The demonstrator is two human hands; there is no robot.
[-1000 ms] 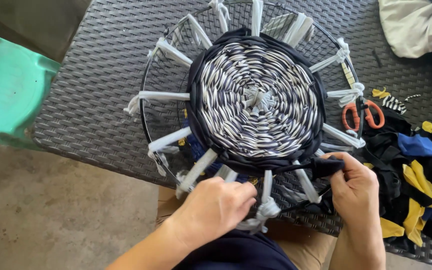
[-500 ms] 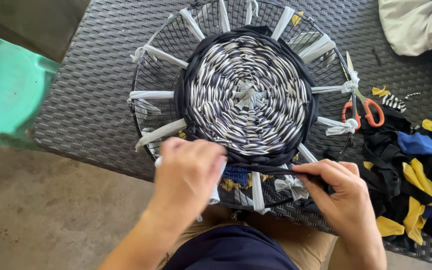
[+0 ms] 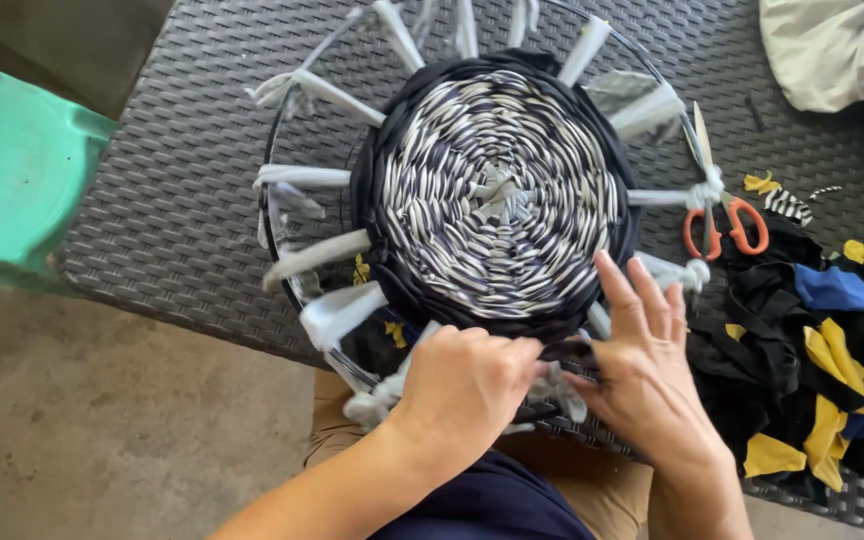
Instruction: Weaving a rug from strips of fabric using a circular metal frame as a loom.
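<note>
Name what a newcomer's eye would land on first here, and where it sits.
The round woven rag rug on its wire hoop loom fills the middle of the grey table. At its near edge, the left hand and right hand press the dark rim. Orange-handled scissors lie to the right.

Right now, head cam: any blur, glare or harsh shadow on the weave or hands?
Head view: even daylight, no glare; the round woven mat is sharp. Left hand and right hand are crisp, barely smeared. Soft shadow under the hoop's near edge. Slight wide-angle bend at the edges; the green chair is a bit soft.
</note>
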